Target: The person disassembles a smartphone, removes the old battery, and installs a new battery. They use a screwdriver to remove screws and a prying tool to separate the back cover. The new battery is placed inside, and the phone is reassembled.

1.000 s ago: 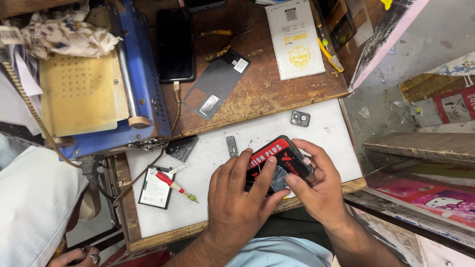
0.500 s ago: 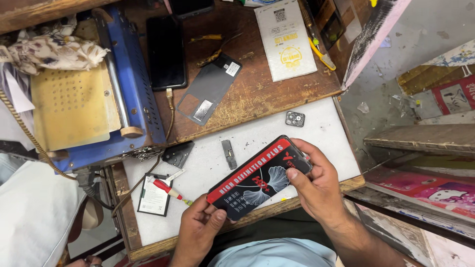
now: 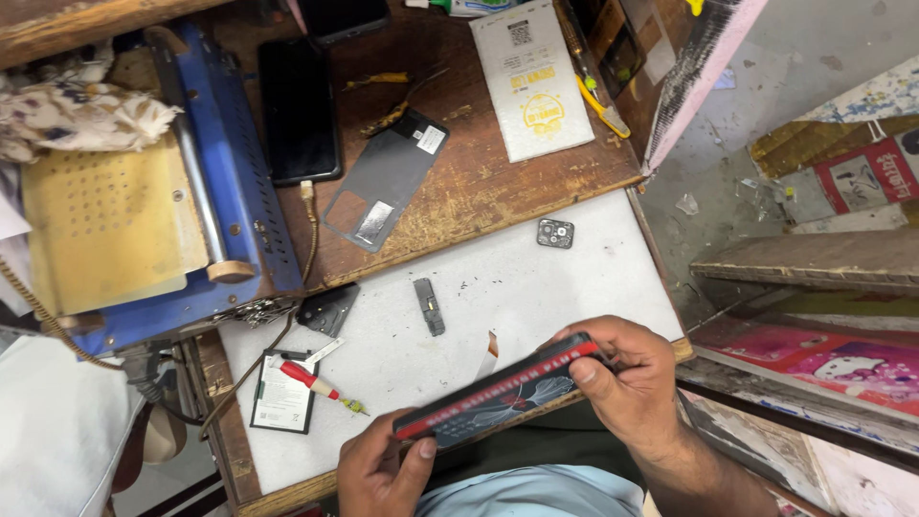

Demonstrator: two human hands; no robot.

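The left hand (image 3: pixel 378 474) is cut off by the bottom edge, only knuckles and thumb showing. The right hand (image 3: pixel 627 383) covers one end of the long black-and-red box (image 3: pixel 498 393), and the box hides part of the white ribbon strip (image 3: pixel 489 352). The dark phone (image 3: pixel 343 14) at the top is cropped. The small grey part (image 3: pixel 430 306) is too tiny to identify.

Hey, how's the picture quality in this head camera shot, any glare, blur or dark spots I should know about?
Head view: daylight, even and soft, with only faint shadows on the white work surface; the black phone shows mild sheen, no harsh glare; the left hand and right hand holding the black and red case look fairly sharp; edges bend slightly from the wide lens.
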